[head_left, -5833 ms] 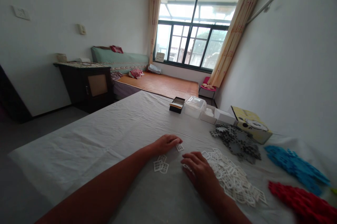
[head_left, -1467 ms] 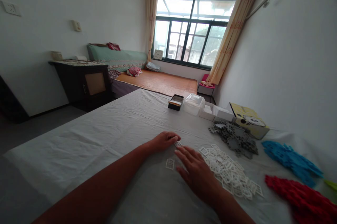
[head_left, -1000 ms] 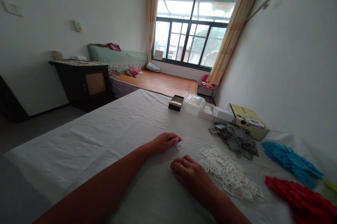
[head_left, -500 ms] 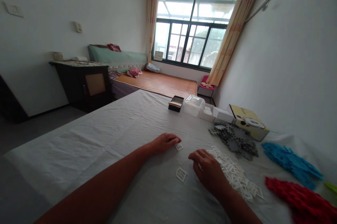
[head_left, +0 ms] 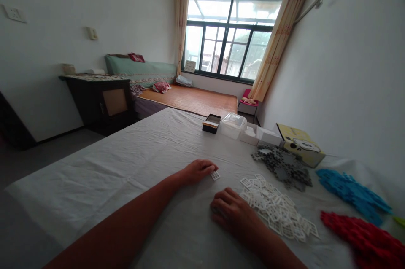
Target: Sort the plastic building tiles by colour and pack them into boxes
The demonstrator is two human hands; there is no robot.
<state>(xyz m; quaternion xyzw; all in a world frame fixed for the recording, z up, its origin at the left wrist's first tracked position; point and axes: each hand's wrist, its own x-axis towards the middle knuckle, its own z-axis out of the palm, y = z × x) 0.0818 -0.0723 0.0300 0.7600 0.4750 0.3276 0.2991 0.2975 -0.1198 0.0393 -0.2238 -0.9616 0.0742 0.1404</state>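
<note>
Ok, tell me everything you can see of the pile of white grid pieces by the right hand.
The pile of white grid pieces is a loose, low heap of small square lattice tiles, plastic by the look, each a frame of open cells. They overlap at all angles on the white cloth, spreading from beside the right hand toward the red pieces. Whether the hand touches the heap's edge cannot be told. The grey pile lies just behind it.

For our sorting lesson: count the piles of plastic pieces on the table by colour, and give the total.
White pile: 1
Grey pile: 1
Blue pile: 1
Red pile: 1
Total: 4 piles; a green scrap at the right edge is cut off, not counted.
</note>
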